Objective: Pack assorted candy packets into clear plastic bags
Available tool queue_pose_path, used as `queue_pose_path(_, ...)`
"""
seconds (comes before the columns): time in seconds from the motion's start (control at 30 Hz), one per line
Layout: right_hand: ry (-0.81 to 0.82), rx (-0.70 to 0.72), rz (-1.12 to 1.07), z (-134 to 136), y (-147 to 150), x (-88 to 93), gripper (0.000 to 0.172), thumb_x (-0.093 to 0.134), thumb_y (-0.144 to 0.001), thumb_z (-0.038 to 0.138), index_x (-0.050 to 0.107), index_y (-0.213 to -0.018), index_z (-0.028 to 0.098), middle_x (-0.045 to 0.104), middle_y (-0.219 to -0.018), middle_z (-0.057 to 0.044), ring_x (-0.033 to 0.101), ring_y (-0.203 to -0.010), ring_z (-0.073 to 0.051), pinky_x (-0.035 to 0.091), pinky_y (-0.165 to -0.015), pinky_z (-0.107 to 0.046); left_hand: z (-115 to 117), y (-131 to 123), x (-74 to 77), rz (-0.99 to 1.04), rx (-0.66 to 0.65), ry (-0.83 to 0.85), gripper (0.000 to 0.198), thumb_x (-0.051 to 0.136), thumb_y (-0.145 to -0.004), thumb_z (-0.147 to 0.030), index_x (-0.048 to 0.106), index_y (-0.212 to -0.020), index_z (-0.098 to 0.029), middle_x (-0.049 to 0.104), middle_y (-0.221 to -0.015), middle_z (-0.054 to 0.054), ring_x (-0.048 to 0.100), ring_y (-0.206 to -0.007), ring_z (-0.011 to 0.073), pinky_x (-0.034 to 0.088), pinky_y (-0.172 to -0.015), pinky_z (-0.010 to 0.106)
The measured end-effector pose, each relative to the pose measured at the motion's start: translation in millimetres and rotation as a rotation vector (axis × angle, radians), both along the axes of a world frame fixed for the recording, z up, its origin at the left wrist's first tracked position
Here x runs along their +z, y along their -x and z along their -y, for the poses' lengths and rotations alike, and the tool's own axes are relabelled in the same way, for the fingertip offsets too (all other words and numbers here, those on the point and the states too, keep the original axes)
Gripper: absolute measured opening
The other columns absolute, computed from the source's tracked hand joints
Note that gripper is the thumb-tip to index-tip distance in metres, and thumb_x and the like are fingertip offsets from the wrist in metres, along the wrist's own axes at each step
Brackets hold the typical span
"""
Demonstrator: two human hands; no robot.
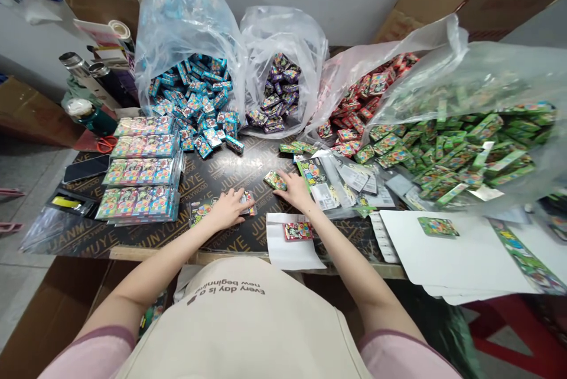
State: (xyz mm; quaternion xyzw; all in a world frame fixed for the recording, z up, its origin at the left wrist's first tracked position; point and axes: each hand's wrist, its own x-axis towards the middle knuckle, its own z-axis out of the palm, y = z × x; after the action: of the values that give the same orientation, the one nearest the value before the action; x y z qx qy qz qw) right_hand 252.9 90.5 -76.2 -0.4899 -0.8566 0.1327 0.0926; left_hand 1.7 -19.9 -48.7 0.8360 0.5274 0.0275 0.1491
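Observation:
Near the middle of the dark printed board, my left hand (228, 210) lies with fingers spread over a flat clear packet (200, 209) with colourful print. Part of the packet is hidden under that hand. To its right, my right hand (296, 191) pinches a small green box (274, 180) between thumb and fingers, at the board's surface. Just below the right hand, a small red box (297, 231) rests on a white paper sheet (283, 258). Beside my right wrist are clear plastic bags with printed cards (325, 187).
Bags of blue boxes (199, 95), purple boxes (281, 92), red boxes (363, 92) and green boxes (478, 143) line the back. Packed sets (137, 202) are stacked at left, near a phone (86, 169) and scissors (106, 144). White card sheets (411, 261) overhang the right front edge.

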Motion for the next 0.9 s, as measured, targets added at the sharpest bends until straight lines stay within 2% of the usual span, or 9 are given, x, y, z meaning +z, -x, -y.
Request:
queue_pose_path(0.13,-0.037,-0.047,-0.027,10,8,2.6,0.081,0.071,-0.071,0.050,0.041,-0.139,0.017,0.057,-0.114,-0.017,0.052,-0.103,-0.034,0.041,-0.085,-0.042,-1,0,-0.6,-0.074,-0.021,0.001,0.049,0.070,-0.075,-0.030,0.053,-0.121,-0.031,0.037,-0.140,0.013,0.041,-0.118,0.0357,0.043,-0.090,0.053)
queue_pose_path(0.2,-0.003,-0.012,-0.029,7,7,3.5,0.076,0.070,-0.074,0.041,0.041,-0.139,0.018,0.058,-0.116,-0.016,0.052,-0.105,-0.034,0.040,-0.085,-0.042,-1,1,-0.1,-0.054,-0.016,0.001,0.045,0.070,-0.075,-0.030,0.055,-0.117,-0.029,0.038,-0.139,0.014,0.042,-0.118,0.0361,0.043,-0.090,0.053)
queue_pose_path(0.3,0.073,0.127,-0.077,1,3,1.7,0.063,0.064,-0.079,0.023,0.042,-0.138,0.020,0.060,-0.121,-0.012,0.053,-0.108,-0.030,0.039,-0.088,-0.042,-1,0,0.3,-0.020,0.001,-0.001,0.046,0.071,-0.074,-0.031,0.056,-0.116,-0.029,0.039,-0.138,0.014,0.042,-0.119,0.0361,0.041,-0.092,0.053)
queue_pose_path(0.37,0.084,0.156,-0.122,-1,2,-0.6,0.064,0.064,-0.078,0.022,0.042,-0.138,0.022,0.059,-0.125,-0.011,0.054,-0.109,-0.029,0.039,-0.090,-0.044,-1,1,-0.1,-0.012,0.017,-0.004,0.057,0.072,-0.073,-0.033,0.050,-0.126,-0.030,0.040,-0.137,0.014,0.042,-0.118,0.0347,0.040,-0.094,0.050)
queue_pose_path(0.43,0.085,0.133,-0.172,1,2,-2.1,0.069,0.070,-0.075,0.030,0.042,-0.138,0.021,0.061,-0.121,-0.012,0.055,-0.109,-0.030,0.040,-0.091,-0.044,1,3,-1.6,0.000,0.042,-0.005,0.076,0.072,-0.072,-0.036,0.036,-0.139,-0.030,0.043,-0.134,0.014,0.044,-0.117,0.0332,0.040,-0.095,0.047)
queue_pose_path(0.57,0.119,0.086,-0.266,8,1,0.1,0.090,0.077,-0.065,0.048,0.036,-0.142,0.023,0.055,-0.120,-0.012,0.056,-0.107,-0.030,0.044,-0.091,-0.043,8,12,-7.2,0.024,0.091,-0.014,0.104,0.074,-0.067,-0.044,0.014,-0.149,-0.023,0.044,-0.131,0.016,0.043,-0.118,0.0334,0.037,-0.098,0.045)
queue_pose_path(0.73,0.125,0.117,-0.192,5,-2,6.3,0.096,0.078,-0.062,0.041,0.033,-0.144,0.021,0.031,-0.144,-0.018,0.035,-0.131,-0.036,0.033,-0.104,-0.050,13,21,-11.8,0.020,0.145,-0.007,0.106,0.072,-0.066,-0.045,0.011,-0.149,-0.020,0.047,-0.126,0.014,0.044,-0.116,0.0322,0.036,-0.098,0.044)
queue_pose_path(0.8,0.159,0.145,-0.153,-1,-2,7.7,0.093,0.073,-0.065,0.031,0.029,-0.146,0.023,0.025,-0.150,-0.018,0.028,-0.136,-0.037,0.029,-0.105,-0.055,12,21,-11.4,0.014,0.159,-0.001,0.105,0.072,-0.067,-0.044,0.012,-0.149,-0.020,0.047,-0.124,0.014,0.044,-0.115,0.0318,0.037,-0.096,0.043)
queue_pose_path(0.9,0.233,0.273,-0.104,-13,1,8.5,0.094,0.062,-0.062,0.012,0.026,-0.147,0.027,0.013,-0.157,-0.014,0.018,-0.141,-0.038,0.022,-0.105,-0.061,9,19,-9.9,-0.011,0.151,0.003,0.104,0.072,-0.067,-0.044,0.013,-0.149,-0.018,0.048,-0.123,0.015,0.044,-0.113,0.0317,0.038,-0.094,0.042)
